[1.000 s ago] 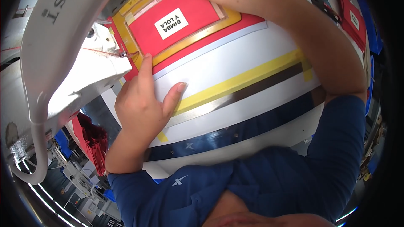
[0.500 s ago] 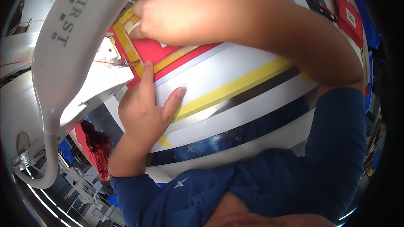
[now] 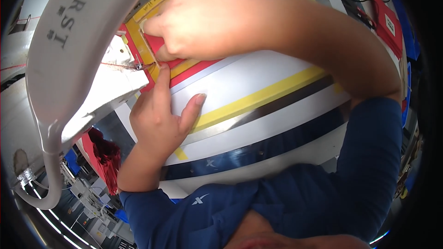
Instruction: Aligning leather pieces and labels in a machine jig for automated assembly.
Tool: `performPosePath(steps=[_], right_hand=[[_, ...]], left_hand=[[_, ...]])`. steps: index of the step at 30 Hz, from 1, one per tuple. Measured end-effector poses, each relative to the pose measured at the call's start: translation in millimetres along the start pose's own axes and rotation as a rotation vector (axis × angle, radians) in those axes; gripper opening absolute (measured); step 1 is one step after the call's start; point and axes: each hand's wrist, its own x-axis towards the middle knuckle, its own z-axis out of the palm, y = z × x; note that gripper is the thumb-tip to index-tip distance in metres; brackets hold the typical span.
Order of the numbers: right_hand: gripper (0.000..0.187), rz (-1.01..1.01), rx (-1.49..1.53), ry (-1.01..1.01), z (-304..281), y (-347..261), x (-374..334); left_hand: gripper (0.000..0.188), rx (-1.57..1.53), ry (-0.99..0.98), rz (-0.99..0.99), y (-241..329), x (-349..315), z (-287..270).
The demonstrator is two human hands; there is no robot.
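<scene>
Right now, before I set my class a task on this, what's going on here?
A person in a dark blue top works with both bare hands at a yellow frame lying over red material. The left hand has its index fingertip at the frame's near-left corner, thumb spread apart. The right hand reaches across and covers much of the frame, its fingers near the left side. A white machine part stands just left of the frame; more red pieces lie far right.
</scene>
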Motion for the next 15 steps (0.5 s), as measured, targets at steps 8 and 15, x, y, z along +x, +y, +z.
performPosePath(steps=[8, 15], right_hand=[[0.022, 0.165, -0.133, 0.042, 13.2, 10.3, 8.9], [0.025, 0.170, -0.035, 0.000, 5.7, 15.3, 2.6]], left_hand=[[0.076, 0.007, 0.002, -0.004, 1.6, -1.1, 0.7], [0.079, 0.032, -0.001, -0.001, 2.2, -1.9, -0.6]])
